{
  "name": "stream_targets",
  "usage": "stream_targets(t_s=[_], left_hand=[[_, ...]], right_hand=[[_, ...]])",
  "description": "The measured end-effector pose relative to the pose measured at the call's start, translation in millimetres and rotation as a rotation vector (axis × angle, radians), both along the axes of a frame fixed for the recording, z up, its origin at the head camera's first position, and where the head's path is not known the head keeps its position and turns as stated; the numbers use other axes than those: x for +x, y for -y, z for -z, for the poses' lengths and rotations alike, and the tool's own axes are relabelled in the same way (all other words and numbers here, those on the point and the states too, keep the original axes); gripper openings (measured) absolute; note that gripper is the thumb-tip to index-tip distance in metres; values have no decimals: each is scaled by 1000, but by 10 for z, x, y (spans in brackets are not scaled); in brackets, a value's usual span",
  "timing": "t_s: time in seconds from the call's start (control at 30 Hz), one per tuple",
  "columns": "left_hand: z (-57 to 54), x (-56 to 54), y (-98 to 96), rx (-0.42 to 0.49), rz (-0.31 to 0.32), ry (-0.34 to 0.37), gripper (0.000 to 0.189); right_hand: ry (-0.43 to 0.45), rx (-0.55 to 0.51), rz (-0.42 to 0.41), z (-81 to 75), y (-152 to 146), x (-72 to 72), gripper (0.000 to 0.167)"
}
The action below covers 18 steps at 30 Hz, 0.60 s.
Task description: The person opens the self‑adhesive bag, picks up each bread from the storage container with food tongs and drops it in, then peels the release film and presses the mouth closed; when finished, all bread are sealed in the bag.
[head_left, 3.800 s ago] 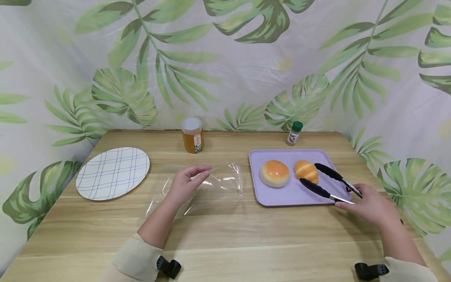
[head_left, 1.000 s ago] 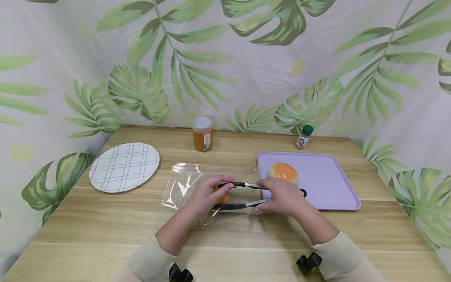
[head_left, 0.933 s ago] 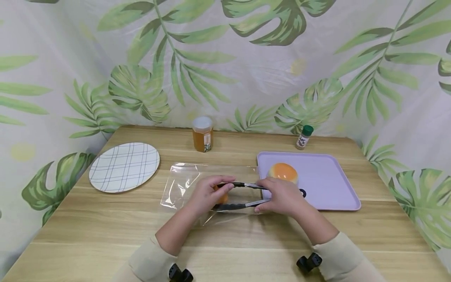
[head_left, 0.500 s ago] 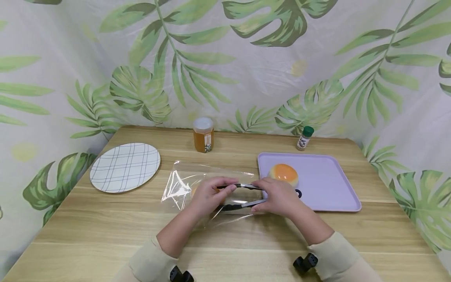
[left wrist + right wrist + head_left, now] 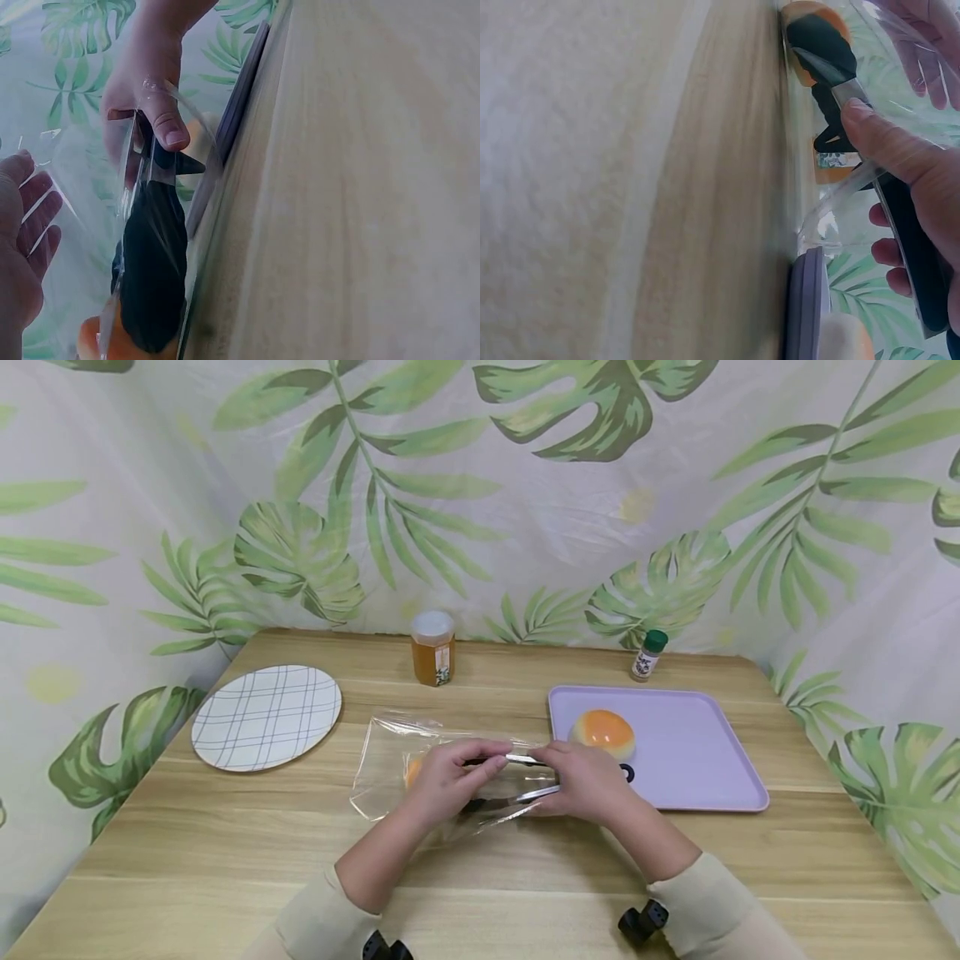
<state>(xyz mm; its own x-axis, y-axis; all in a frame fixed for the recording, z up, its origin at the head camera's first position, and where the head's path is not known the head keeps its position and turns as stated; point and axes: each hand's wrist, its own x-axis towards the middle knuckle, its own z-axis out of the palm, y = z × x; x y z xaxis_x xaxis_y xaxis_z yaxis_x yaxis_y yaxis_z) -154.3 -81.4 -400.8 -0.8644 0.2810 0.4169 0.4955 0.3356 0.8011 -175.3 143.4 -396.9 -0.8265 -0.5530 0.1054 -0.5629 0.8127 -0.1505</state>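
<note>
My right hand (image 5: 588, 781) grips black-and-silver tongs (image 5: 911, 247) by the arms, thumb on one side and fingers on the other. The tongs reach left into a clear plastic bag (image 5: 386, 747) on the table. At their black tips is a small orange croissant-shaped bread (image 5: 817, 19), inside the bag and partly behind my left hand in the head view. My left hand (image 5: 450, 777) pinches the bag's film between thumb and forefinger over the tongs, its other fingers loosely extended in the left wrist view. A round glazed bun (image 5: 603, 732) sits on the lilac tray (image 5: 690, 752).
A white plate with a blue grid (image 5: 266, 717) lies at the left. A honey-coloured jar (image 5: 432, 652) with a pale lid stands at the back, and a green-capped spice bottle (image 5: 648, 656) stands behind the tray. A leaf-patterned cloth (image 5: 480, 510) hangs behind the table.
The tongs have carried the croissant-shaped bread from the tray leftward into the bag. In the last second my right hand has edged further left, and the bread shows deeper in the bag.
</note>
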Motion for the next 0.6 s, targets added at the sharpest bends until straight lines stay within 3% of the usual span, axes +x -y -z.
stream_targets(t_s=[0.27, 0.5, 0.6], left_hand=[[10, 3, 0, -15, 2, -38, 18], [-8, 11, -24, -2, 11, -30, 18], [-9, 10, -27, 2, 10, -33, 19]], right_hand=[[-98, -26, -25, 31, 22, 4, 73], [-180, -13, -47, 42, 81, -7, 71], [-167, -23, -47, 56, 102, -8, 71]])
